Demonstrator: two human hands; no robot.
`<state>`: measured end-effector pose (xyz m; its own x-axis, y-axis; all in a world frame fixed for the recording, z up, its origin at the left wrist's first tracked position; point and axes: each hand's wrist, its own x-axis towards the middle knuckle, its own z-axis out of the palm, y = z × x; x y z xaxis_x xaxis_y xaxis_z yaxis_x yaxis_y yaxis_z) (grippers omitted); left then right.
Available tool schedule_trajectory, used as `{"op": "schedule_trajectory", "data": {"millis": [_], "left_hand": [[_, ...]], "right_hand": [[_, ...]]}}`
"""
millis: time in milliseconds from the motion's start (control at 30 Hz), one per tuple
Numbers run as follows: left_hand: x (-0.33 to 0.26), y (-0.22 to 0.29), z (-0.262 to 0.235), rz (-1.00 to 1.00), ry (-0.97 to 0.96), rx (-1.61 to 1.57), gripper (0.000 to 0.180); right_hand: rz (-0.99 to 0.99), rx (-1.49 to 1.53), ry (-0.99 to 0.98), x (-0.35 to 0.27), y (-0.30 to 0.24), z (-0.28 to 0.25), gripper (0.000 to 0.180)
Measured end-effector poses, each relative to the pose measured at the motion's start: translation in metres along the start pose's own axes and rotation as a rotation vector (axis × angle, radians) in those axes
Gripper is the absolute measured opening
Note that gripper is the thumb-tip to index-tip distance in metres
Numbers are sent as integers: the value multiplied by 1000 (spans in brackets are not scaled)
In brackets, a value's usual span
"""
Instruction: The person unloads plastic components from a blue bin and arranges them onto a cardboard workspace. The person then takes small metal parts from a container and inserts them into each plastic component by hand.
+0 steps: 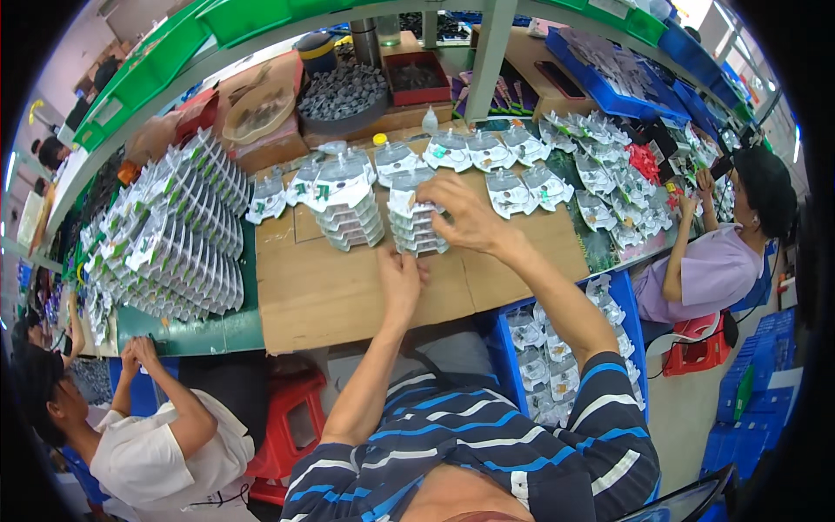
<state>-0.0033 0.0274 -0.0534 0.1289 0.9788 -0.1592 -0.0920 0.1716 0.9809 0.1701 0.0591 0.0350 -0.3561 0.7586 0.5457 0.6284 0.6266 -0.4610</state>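
Note:
A short stack of white plastic parts [417, 237] with grey patches stands on the cardboard sheet in front of me. My right hand [468, 213] is at its upper right side, its curled fingers gripping the top white plastic part [409, 187]. Low at the near side of that stack is my left hand [403, 283], its fingers bent together; whatever they hold is hidden. Just left stands a similar stack [346, 217], its top piece bearing green marks. Single parts of the same kind [449, 150] lie in a row behind.
Tall leaning stacks [174, 235] fill the left. More parts [617, 191] are heaped right, with a blue crate [504, 348] of them below. Behind are a round tray of small grey pieces [344, 96] and a red box [417, 78]. Co-workers sit on both sides.

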Motion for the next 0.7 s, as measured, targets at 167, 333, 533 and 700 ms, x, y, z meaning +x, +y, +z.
{"op": "schedule_trajectory", "data": {"millis": [167, 333, 533, 700], "left_hand": [[25, 3, 1, -155, 53, -110, 20], [23, 16, 0, -220, 26, -294, 41], [10, 32, -1, -226, -26, -193, 48], [-17, 59, -51, -59, -86, 49, 41]], "right_hand": [[-26, 27, 78, 13, 20, 4, 31], [95, -30, 160, -7, 45, -37, 28], [165, -129, -86, -58, 72, -32, 25], [120, -236, -155, -60, 73, -26, 31]]}}
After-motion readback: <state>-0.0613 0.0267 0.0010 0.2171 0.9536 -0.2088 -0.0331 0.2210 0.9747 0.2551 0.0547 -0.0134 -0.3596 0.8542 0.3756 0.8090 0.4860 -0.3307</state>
